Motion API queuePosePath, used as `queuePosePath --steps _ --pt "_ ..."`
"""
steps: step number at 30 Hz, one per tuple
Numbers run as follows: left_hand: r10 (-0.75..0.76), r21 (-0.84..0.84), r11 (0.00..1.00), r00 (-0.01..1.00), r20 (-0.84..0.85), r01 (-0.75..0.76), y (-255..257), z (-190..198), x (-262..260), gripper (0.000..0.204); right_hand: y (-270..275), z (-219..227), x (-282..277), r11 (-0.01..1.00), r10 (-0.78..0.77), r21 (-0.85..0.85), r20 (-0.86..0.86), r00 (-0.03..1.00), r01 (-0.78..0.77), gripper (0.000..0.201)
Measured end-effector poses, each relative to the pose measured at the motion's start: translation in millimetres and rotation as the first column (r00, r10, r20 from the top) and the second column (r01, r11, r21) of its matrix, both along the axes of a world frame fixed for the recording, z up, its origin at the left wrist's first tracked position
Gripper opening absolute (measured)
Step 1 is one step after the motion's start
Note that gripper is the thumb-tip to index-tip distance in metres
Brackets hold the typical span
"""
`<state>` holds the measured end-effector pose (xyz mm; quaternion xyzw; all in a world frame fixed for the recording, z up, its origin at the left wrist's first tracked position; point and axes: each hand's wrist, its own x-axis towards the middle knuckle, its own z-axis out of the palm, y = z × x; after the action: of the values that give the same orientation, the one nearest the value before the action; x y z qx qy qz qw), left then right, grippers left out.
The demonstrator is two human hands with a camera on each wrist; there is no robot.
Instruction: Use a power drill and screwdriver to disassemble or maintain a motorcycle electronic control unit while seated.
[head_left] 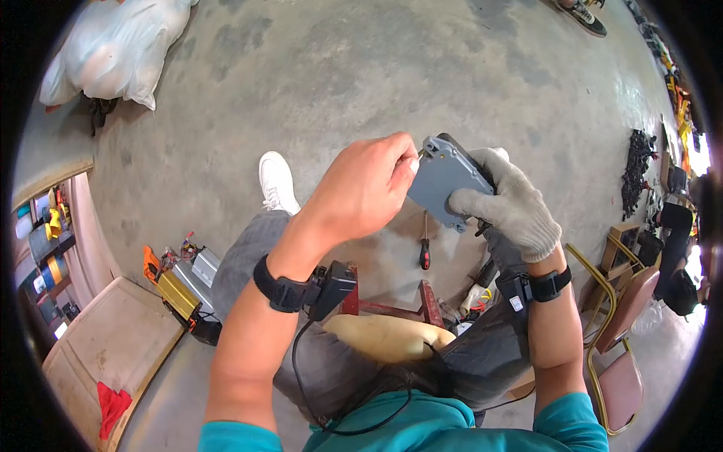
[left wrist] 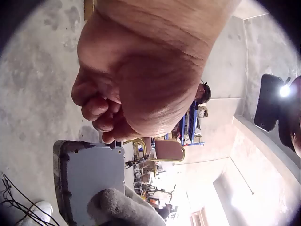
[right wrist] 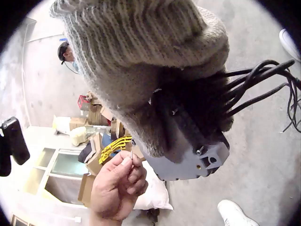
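Note:
My gloved right hand (head_left: 506, 205) grips a grey flat device housing (head_left: 444, 181) in front of me, with a gloved finger laid across its face. Black wires (right wrist: 263, 80) trail out from under the glove (right wrist: 155, 70) and the housing (right wrist: 188, 157). My bare left hand (head_left: 369, 188) is at the housing's top left corner, fingers curled. In the right wrist view this hand (right wrist: 117, 186) pinches a small thin screw-like part (right wrist: 131, 161) between thumb and forefinger. The left wrist view shows the curled fingers (left wrist: 96, 106) just above the housing's corner (left wrist: 89, 172).
A red-handled screwdriver (head_left: 425, 252) lies on the concrete floor below the housing, by a red stool frame (head_left: 392, 305). My white shoe (head_left: 277, 183) is to the left. Yellow and silver boxes (head_left: 181, 290) sit at left, a white sack (head_left: 120, 45) at far left, metal chairs (head_left: 617, 339) at right.

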<state>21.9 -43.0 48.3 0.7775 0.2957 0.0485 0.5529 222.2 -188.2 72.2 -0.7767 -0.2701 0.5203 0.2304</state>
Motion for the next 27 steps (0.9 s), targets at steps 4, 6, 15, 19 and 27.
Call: queuePosePath --steps 4,6,15,19,27 --pt "-0.058 -0.118 0.992 0.997 -0.05 0.052 7.0 5.0 -0.2 0.021 1.0 -2.7 -2.3 0.999 0.048 -0.017 -0.008 0.999 -0.048 0.068" --pt "-0.071 -0.137 0.989 0.996 -0.047 0.064 10.0 4.9 -1.8 0.022 0.9 -4.1 -2.9 0.998 0.067 -0.014 0.026 0.997 -0.066 0.068" --pt "-0.097 -0.225 0.971 0.992 -0.086 0.076 14.0 0.5 0.2 0.024 2.1 -2.2 -4.2 0.999 0.049 0.006 0.011 0.999 -0.049 0.069" --pt "-0.101 -0.231 0.97 0.989 -0.105 0.074 14.3 -1.5 1.8 0.025 2.2 -1.4 -4.2 0.998 0.037 0.046 -0.052 0.998 -0.035 0.07" --pt "-0.113 -0.265 0.961 0.987 -0.116 0.078 15.9 -3.6 3.2 0.026 -1.1 -5.3 -2.7 0.994 0.111 0.001 0.081 0.991 -0.111 0.07"
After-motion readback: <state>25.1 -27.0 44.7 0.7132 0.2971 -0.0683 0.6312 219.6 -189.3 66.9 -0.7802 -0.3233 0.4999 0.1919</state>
